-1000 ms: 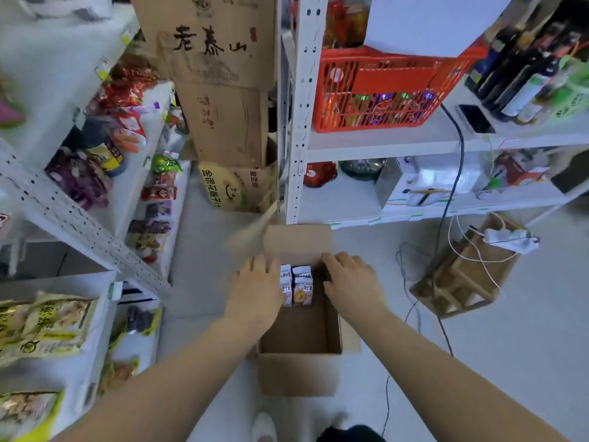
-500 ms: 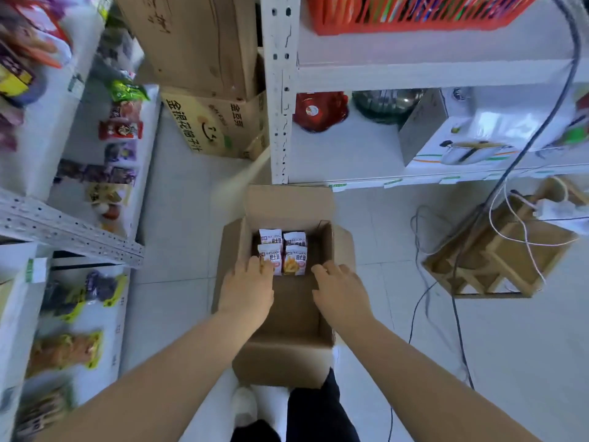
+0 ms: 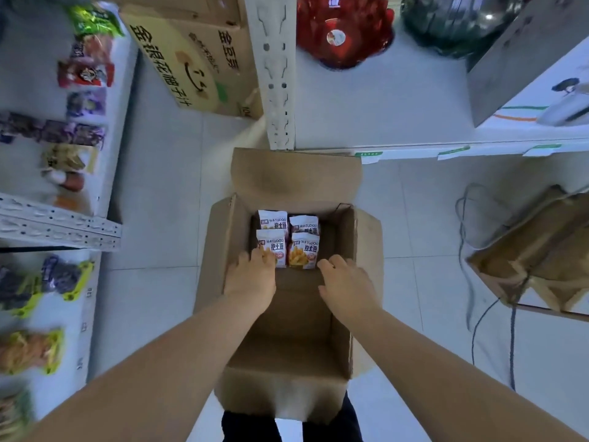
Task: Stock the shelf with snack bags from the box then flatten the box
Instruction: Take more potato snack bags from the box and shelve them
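Picking step: four snack bags [image 3: 288,239] sit at the far end of the box [image 3: 213,266], centre frame.
Shelf [image 3: 60,224] at frame left, part stocked. Left hand [image 3: 251,282] fingers [image 3: 255,257] rest on the near-left bag — can't tell if they grip it. Right hand [image 3: 345,283] fingers [image 3: 331,264] loosely curled, holding nothing, just beside the near-right bag. Next, probably: grip a bag each, lift clear of the walls.
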